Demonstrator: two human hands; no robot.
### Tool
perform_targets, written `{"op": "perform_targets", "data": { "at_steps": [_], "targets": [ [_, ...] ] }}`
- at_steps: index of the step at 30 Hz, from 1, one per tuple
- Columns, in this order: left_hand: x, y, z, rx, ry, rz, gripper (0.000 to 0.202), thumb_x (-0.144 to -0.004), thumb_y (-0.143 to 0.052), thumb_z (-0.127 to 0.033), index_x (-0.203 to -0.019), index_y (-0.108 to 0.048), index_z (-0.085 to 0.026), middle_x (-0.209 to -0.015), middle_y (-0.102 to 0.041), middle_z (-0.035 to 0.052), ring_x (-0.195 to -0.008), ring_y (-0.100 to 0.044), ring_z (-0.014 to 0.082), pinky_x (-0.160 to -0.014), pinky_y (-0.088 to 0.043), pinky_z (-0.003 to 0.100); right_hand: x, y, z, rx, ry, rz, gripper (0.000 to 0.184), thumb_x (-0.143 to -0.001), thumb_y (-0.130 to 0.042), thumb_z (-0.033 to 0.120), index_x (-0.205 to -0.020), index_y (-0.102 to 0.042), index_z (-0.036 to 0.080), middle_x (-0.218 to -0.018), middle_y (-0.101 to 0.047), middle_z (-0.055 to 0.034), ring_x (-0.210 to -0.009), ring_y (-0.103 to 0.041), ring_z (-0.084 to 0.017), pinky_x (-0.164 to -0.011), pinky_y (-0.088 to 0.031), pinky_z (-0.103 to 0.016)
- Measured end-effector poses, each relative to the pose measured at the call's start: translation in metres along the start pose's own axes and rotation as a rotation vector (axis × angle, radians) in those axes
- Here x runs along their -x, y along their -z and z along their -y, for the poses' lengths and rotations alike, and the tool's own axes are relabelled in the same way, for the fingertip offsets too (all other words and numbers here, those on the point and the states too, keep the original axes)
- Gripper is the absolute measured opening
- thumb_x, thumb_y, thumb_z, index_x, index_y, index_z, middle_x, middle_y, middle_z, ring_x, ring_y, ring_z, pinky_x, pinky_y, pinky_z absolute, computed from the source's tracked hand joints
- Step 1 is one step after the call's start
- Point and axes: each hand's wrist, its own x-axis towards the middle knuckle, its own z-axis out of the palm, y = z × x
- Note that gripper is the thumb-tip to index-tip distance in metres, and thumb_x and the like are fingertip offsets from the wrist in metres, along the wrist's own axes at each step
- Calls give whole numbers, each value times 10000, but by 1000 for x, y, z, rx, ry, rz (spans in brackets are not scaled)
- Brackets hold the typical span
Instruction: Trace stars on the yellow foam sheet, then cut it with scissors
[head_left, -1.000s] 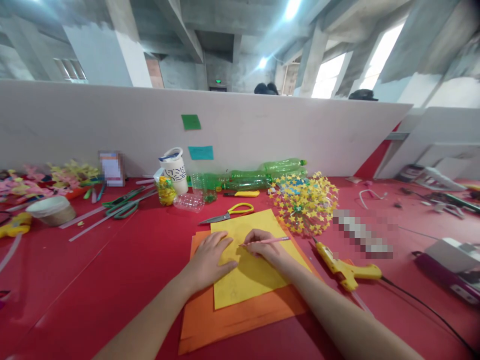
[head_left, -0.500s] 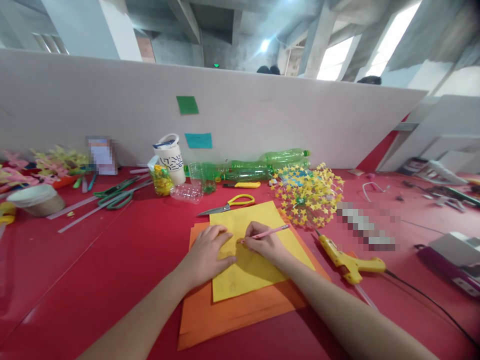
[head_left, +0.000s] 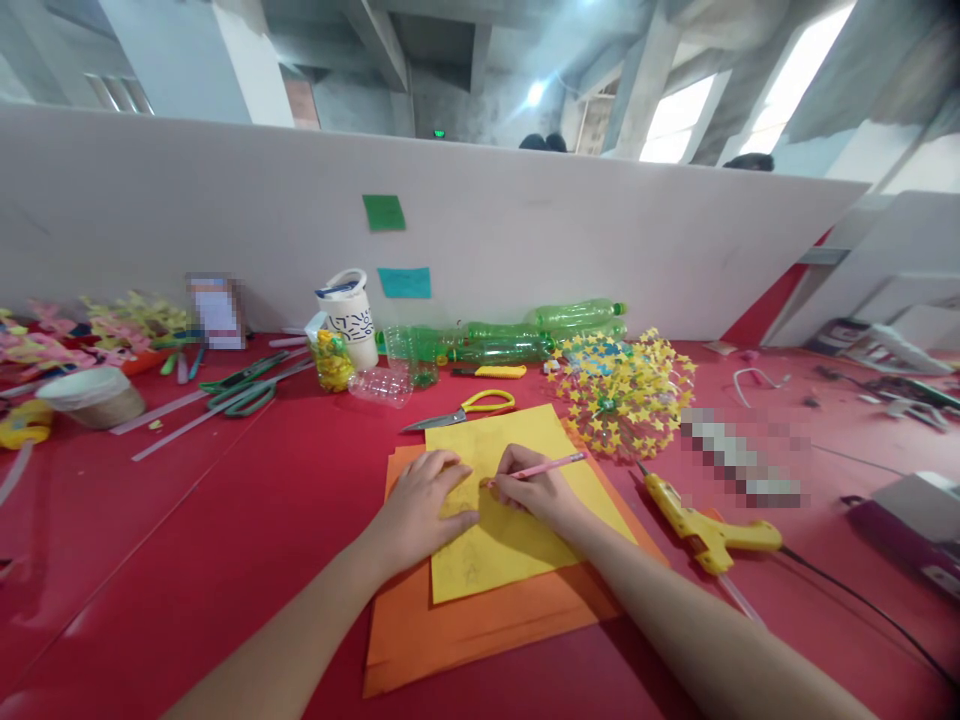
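Our right hand (head_left: 536,490) is closed around a pink pencil (head_left: 551,466), its point at the middle of a yellow sheet (head_left: 510,545). Our left hand (head_left: 424,500) lies loosely spread over that sheet's left edge, thumb apart, grasping nothing. The sheet lies on orange paper (head_left: 465,632) on the red desk (head_left: 225,560). Yellow-handled scissors (head_left: 454,418) sit just beyond it; a yellow glue gun (head_left: 703,535) lies to the right.

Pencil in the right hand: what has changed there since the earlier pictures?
Since the first picture, the pencil has tilted slightly, rear end upward in the view. Nothing was taken hold of or let go: the right hand still grips the pencil, the left hand stays on the yellow sheet. The scissors stayed put.
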Motion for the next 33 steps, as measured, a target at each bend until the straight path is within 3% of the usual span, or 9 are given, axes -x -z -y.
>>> {"op": "perform_targets", "data": {
  "at_steps": [15,33],
  "targets": [
    [-1,-2,0,-2,41,5,445,-775,-546,-465,-1160,-529,-243,-1198,-436,74,-1123,-388,273,-937,-331,393,-1,0,-3,51,6,41,60,-702,-513,145,-667,-475,174,-505,-528,38,-438,-447,-75,-418,-328,-170],
    [-1,-1,-1,11,59,11,463,-766,-551,-493,-1158,-528,-248,-1196,-439,70,-1127,-386,273,-935,-331,394,-2,-5,2,-13,-29,-70,85,-700,-495,168,-648,-430,186,-481,-512,48,-399,-441,-81,-385,-324,-182]
  ]
}}
